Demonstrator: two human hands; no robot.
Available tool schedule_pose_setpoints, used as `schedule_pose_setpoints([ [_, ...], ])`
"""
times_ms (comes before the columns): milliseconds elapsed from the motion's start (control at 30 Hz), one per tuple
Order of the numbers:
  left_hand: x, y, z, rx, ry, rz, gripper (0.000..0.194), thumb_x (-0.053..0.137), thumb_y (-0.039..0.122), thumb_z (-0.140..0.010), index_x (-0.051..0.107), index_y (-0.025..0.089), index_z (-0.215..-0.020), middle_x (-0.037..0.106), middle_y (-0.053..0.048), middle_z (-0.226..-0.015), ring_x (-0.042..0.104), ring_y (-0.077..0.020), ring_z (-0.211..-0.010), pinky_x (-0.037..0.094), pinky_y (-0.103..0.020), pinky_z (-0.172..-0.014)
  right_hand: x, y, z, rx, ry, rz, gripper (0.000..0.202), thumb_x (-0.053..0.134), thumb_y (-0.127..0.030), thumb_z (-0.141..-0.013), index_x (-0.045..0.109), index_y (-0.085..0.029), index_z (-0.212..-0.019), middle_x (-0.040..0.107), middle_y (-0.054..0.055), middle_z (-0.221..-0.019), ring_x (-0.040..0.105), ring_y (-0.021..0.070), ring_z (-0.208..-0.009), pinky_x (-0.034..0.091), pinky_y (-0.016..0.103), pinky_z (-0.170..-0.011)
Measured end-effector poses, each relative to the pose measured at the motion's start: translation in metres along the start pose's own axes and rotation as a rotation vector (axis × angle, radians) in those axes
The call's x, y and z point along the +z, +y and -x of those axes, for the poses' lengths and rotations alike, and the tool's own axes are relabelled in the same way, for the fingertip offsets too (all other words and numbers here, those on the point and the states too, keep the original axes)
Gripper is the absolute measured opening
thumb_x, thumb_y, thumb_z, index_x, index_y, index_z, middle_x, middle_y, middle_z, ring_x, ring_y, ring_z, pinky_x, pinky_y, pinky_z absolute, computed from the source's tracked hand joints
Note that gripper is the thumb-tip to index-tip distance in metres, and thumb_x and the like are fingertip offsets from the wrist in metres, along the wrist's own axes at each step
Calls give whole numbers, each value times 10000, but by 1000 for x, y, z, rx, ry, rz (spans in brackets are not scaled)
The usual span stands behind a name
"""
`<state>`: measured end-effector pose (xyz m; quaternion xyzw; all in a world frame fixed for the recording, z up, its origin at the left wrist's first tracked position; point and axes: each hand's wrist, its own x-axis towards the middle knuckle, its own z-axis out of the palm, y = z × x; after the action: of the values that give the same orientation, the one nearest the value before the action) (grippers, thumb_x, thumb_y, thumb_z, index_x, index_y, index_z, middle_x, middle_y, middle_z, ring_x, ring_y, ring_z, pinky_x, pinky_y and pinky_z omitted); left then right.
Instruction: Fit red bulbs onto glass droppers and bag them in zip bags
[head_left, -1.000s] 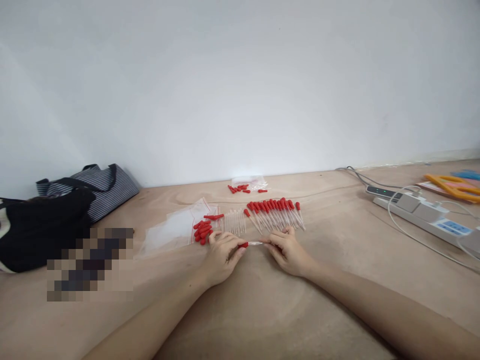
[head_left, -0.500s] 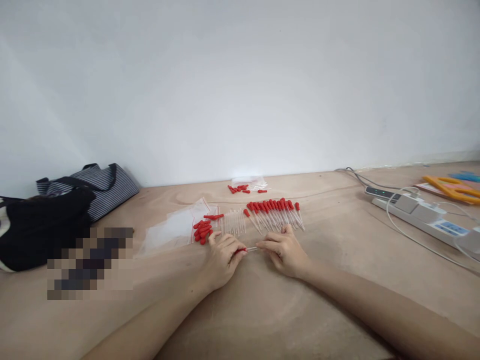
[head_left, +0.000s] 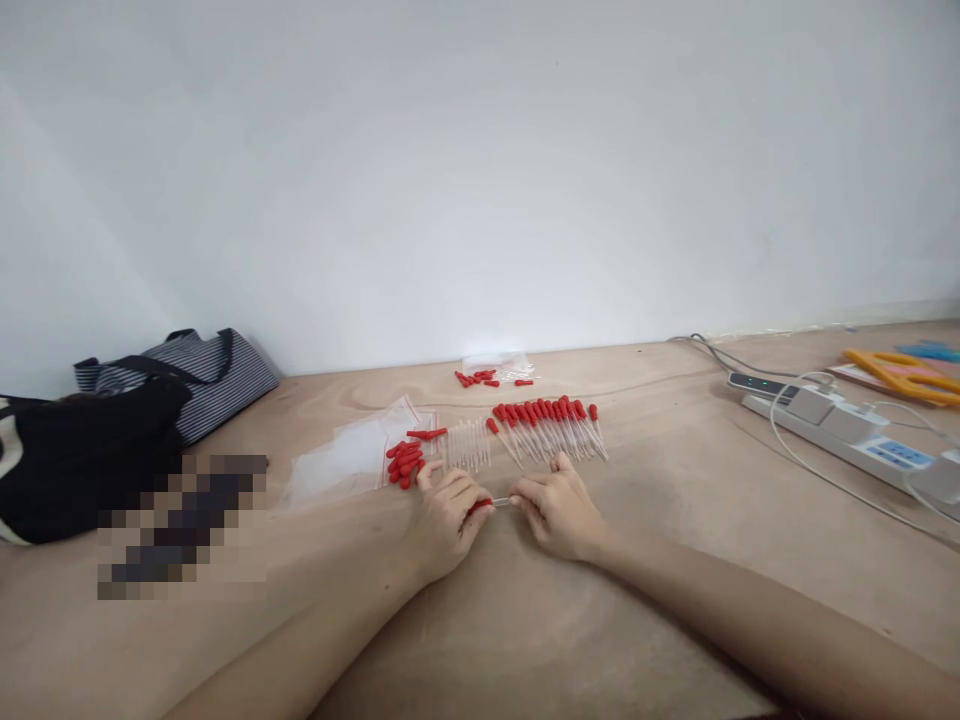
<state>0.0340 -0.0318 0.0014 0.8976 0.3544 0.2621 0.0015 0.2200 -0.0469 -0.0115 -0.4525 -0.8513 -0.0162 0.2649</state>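
Between the fingers of my left hand (head_left: 448, 518) is a red rubber dropper bulb (head_left: 481, 506), mostly covered by the fingertips. My right hand (head_left: 556, 505) pinches a thin clear glass dropper tube (head_left: 502, 502), whose left end meets the bulb. Just beyond my left hand lie a pile of loose red bulbs (head_left: 405, 462) and a row of bare clear tubes (head_left: 468, 445). Past my right hand, several droppers with red bulbs (head_left: 551, 412) lie side by side, tips toward me.
Clear plastic zip bags (head_left: 341, 462) lie left of the bulbs. More bulbs (head_left: 474, 378) and tubes lie near the wall. Black and striped bags (head_left: 210, 375) stand at the left. A power strip (head_left: 862, 445) with cables and orange scissors (head_left: 900, 375) lie at the right.
My right hand has shifted slightly left, toward my left hand, and less of the tube shows between them. My left hand has stayed nearly in place.
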Motion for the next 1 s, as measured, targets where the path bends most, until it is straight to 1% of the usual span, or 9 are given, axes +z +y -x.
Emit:
schedule_pose_setpoints([
  [200,4,-2,1,32,60,-6,156,465,242,-817,569,192,-711,615,24,-678,540,-147,-738,153,-427,-905,-1,-4,-4,65,-108,-6,217,370,-172,-825,549,-167,-702,631,4,-680,460,96,-572,153,273,-656],
  [333,5,-3,1,42,70,-12,156,476,252,-813,573,194,-706,622,21,-673,541,-151,-734,162,-427,-898,-2,-6,-6,93,-181,-7,259,341,-186,-848,544,-162,-689,631,8,-650,467,91,-546,158,271,-664],
  [533,7,-4,1,79,87,-25,156,490,256,-815,592,204,-709,632,29,-670,545,-145,-731,150,-435,-908,0,-4,-7,118,-257,-63,310,320,-219,-869,577,-172,-702,650,18,-694,504,101,-587,182,274,-711],
  [667,6,-5,0,134,123,-44,140,482,230,-828,614,233,-782,648,37,-678,550,-144,-737,131,-439,-922,-1,0,-7,118,-267,-153,366,271,-244,-895,588,-180,-723,641,4,-671,503,98,-582,207,266,-712],
  [767,2,-8,-1,132,168,-73,136,486,230,-832,619,255,-830,664,37,-714,554,-150,-752,121,-448,-926,-6,5,-7,41,-217,-174,352,265,-291,-905,598,-198,-837,634,7,-714,515,105,-642,213,263,-700],
  [833,-1,-9,-1,123,183,-94,136,489,234,-832,623,261,-831,668,39,-722,555,-149,-747,131,-447,-927,-11,8,-5,-28,-166,-124,303,310,-313,-893,600,-226,-900,631,14,-774,517,124,-724,201,275,-703],
  [900,-2,-10,-2,124,187,-106,140,489,230,-833,625,263,-822,667,47,-714,555,-142,-732,141,-439,-932,-14,10,-4,-65,-144,-55,264,361,-316,-873,612,-235,-895,630,22,-787,505,143,-762,188,290,-702],
  [1000,-4,-10,-3,118,220,-110,145,481,233,-836,623,262,-823,665,46,-719,562,-145,-747,142,-436,-938,-15,8,-2,-71,-159,-2,234,407,-287,-847,626,-207,-827,637,33,-752,493,145,-741,180,299,-688],
])
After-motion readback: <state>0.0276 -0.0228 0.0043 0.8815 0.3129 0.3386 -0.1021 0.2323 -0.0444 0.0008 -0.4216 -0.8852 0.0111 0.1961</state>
